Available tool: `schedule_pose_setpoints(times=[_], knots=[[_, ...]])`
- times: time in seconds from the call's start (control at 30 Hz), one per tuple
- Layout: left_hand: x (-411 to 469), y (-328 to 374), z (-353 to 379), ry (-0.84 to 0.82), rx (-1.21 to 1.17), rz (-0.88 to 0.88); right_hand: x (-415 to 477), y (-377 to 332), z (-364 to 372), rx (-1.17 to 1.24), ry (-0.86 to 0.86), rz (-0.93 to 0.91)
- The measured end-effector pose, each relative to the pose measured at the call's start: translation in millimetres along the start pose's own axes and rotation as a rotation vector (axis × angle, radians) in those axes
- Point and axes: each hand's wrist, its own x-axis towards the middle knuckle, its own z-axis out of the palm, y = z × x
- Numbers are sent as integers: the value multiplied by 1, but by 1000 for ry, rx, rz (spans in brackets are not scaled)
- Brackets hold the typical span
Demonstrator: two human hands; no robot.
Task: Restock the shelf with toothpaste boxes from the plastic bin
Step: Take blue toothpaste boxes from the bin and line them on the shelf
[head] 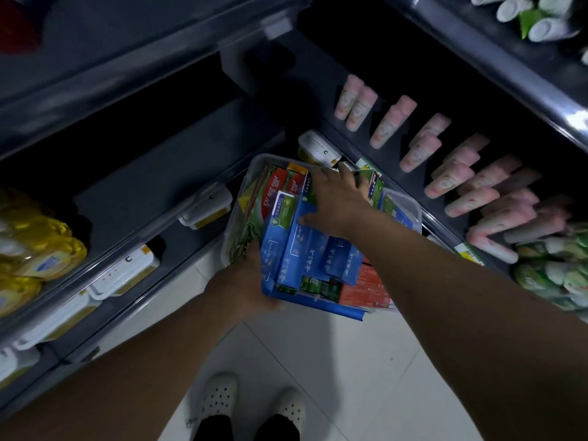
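A clear plastic bin full of toothpaste boxes hangs in front of me at the corner where two dark shelf units meet. Inside lie blue boxes, red ones and green ones. My left hand grips the bin's near left edge and holds it up. Reaching into the bin from above, my right hand has its fingers spread over the boxes near the far rim and its thumb on a blue box. Whether it grips a box is hidden under the palm.
The left shelf holds yellow packs and has price-tag holders along its edge. The right shelf carries pink tubes and green-white tubes. White tiled floor and my white shoes lie below.
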Motion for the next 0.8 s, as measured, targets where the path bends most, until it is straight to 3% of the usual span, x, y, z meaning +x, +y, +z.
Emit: schedule_pose_setpoints(times=[0.23,0.57,0.8], knots=[[2,5,10,201,-1,-16,13,-1,0,20,25,5],[-5,4,3,236,-45,9,10,-6,-12,136,159,-19],[-32,26,-27,256,-22,82,-9,-7,-38,616,263,-23]])
